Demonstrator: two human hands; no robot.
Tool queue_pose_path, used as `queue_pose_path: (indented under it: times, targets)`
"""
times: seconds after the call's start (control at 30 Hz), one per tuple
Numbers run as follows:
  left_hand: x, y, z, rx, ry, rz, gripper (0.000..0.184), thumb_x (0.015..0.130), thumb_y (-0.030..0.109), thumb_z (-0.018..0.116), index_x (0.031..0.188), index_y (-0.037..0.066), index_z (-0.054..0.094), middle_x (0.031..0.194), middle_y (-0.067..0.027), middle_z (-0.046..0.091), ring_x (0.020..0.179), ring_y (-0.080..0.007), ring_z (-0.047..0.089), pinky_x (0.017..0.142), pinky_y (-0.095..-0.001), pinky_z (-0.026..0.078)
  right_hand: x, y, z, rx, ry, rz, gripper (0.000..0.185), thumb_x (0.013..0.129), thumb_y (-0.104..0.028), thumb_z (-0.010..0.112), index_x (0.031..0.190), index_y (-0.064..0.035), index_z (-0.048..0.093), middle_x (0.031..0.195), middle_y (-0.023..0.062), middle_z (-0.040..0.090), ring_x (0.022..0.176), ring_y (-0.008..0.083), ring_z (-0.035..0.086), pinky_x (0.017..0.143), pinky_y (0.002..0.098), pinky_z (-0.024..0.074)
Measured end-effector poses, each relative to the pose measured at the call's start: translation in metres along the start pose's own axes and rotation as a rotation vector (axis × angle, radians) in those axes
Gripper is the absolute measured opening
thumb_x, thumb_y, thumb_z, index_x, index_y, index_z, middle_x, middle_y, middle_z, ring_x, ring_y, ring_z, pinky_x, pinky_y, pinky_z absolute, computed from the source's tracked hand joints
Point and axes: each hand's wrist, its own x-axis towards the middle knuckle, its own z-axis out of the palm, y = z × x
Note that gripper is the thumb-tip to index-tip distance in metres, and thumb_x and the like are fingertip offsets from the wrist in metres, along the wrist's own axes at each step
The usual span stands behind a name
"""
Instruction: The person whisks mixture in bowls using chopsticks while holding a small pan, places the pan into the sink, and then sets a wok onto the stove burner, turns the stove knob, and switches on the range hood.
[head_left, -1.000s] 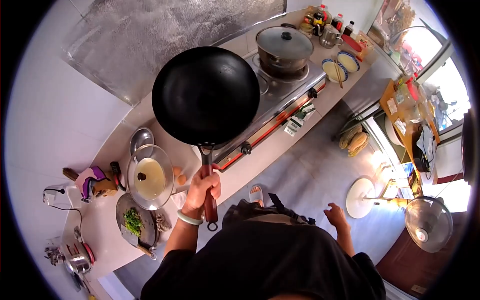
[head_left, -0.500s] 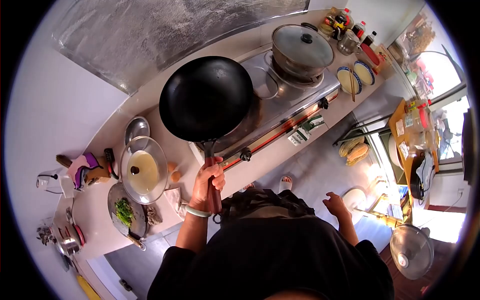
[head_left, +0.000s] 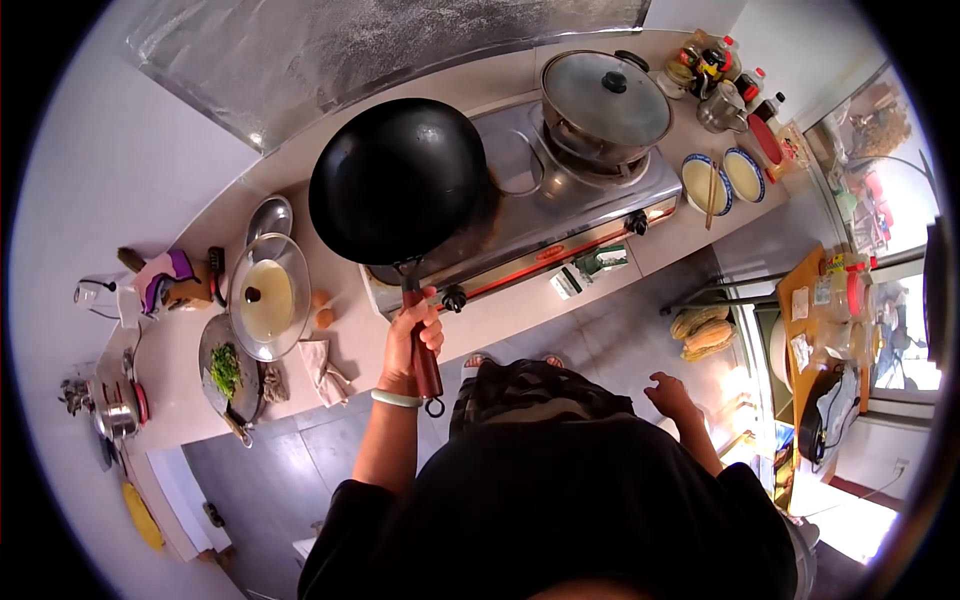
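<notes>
My left hand (head_left: 412,338), a pale bracelet at its wrist, is wrapped round the wooden handle of a black wok (head_left: 395,180). The wok is over the left side of the gas stove (head_left: 515,235); whether it touches the burner I cannot tell. My right hand (head_left: 672,396) hangs over the floor at my side, fingers loosely bent and apart, holding nothing. On the stove's right burner sits a lidded pot (head_left: 605,105). Left of the wok, a glass lid (head_left: 285,335) covers a pale yellow content.
Chopped greens (head_left: 226,370) lie on a round board with a knife. Nearby are eggs (head_left: 323,318) and a cloth (head_left: 322,370). At right are two bowls (head_left: 743,178), one with chopsticks (head_left: 712,195), and several bottles (head_left: 748,84). Squashes (head_left: 708,335) rest on the floor.
The camera view has shifted and turned. The wok, still in my left hand, is slightly farther left and higher in view. My right hand stays low at my side.
</notes>
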Motion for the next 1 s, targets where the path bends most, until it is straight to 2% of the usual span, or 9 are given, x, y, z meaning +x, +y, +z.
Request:
queue_pose_path:
  times: [0.07,0.53,0.6,0.7,0.8,0.83,0.93,0.97,1.0]
  targets:
    - [0.0,-0.004,0.001,0.003,0.016,0.019,0.032,0.088,0.015,0.055,0.117,0.002,0.047,0.07,0.0005,0.044,0.051,-0.0053,0.039,0.045,-0.019,0.035,0.009,0.01,-0.001,-0.026,0.044,-0.041,0.042,0.076,-0.026,0.063,0.111,-0.0031,0.059,0.089,0.0194,0.066,0.088,0.0355,0.063,0.08,0.0413,0.0498]
    - [0.001,-0.015,0.022,-0.08,0.039,0.051,0.03,0.09,0.015,0.056,0.115,0.001,0.049,0.069,0.002,0.044,0.05,-0.0049,0.037,0.045,-0.0182,0.036,0.04,0.046,-0.026,-0.113,0.04,-0.188,0.041,0.079,-0.027,0.061,0.11,-0.0021,0.058,0.089,0.0198,0.066,0.089,0.0359,0.062,0.08,0.0414,0.0495]
    - [-0.001,-0.013,0.024,-0.082,0.061,0.049,0.031,0.089,0.014,0.056,0.116,0.001,0.049,0.068,0.0021,0.042,0.05,-0.0046,0.036,0.045,-0.0179,0.035,0.036,0.038,-0.035,-0.091,-0.042,-0.127,0.041,0.08,-0.028,0.06,0.112,-0.0033,0.057,0.097,0.0212,0.064,0.096,0.0377,0.059,0.084,0.0433,0.0471]
    - [0.0,-0.008,0.014,-0.05,0.012,0.025,0.039,0.093,0.027,0.051,0.123,0.002,0.046,0.07,-0.0007,0.048,0.051,-0.007,0.042,0.046,-0.0192,0.04,0.04,0.04,-0.036,-0.098,-0.091,-0.094,0.041,0.08,-0.029,0.061,0.113,-0.0038,0.056,0.101,0.0221,0.063,0.099,0.0388,0.058,0.086,0.0442,0.046]
    - [-0.005,-0.011,0.026,0.104,0.125,0.141,0.058,0.094,0.049,0.042,0.13,0.003,0.043,0.084,-0.0079,0.06,0.057,-0.0125,0.055,0.049,-0.021,0.047,0.041,0.04,-0.038,-0.131,-0.102,-0.089,0.04,0.08,-0.028,0.062,0.112,-0.004,0.057,0.1,0.0221,0.064,0.098,0.0386,0.058,0.085,0.0443,0.0465]
    - [0.0,-0.011,0.007,0.059,0.029,0.084,0.076,0.089,0.066,0.033,0.133,0.005,0.042,0.104,-0.015,0.062,0.075,-0.0193,0.063,0.062,-0.0286,0.054,0.042,0.041,-0.038,-0.122,-0.107,-0.095,0.04,0.08,-0.028,0.061,0.112,-0.004,0.057,0.1,0.0221,0.064,0.097,0.0387,0.059,0.085,0.0443,0.0466]
    - [-0.004,-0.014,0.029,-0.124,0.061,0.154,0.085,0.084,0.069,0.042,0.134,0.0,0.039,0.114,-0.0194,0.059,0.096,-0.0252,0.063,0.079,-0.0363,0.053,0.047,0.039,-0.039,-0.126,-0.118,-0.094,0.039,0.081,-0.027,0.061,0.112,-0.0039,0.057,0.099,0.022,0.064,0.097,0.0385,0.059,0.085,0.0439,0.047]
    - [-0.003,-0.016,0.028,-0.203,0.129,0.192,0.078,0.084,0.068,0.043,0.127,0.002,0.047,0.108,-0.0164,0.061,0.095,-0.0243,0.061,0.085,-0.0385,0.049,0.049,0.039,-0.039,-0.12,-0.128,-0.086,0.039,0.081,-0.027,0.061,0.112,-0.004,0.057,0.099,0.0219,0.064,0.097,0.0383,0.059,0.085,0.0438,0.047]
    - [-0.001,-0.019,0.012,-0.154,0.144,0.214,0.073,0.085,0.066,0.043,0.121,0.002,0.05,0.104,-0.0145,0.061,0.092,-0.0226,0.061,0.083,-0.037,0.048,0.051,0.038,-0.039,-0.114,-0.137,-0.078,0.039,0.081,-0.027,0.061,0.112,-0.0041,0.057,0.099,0.0219,0.064,0.097,0.0381,0.059,0.085,0.0437,0.047]
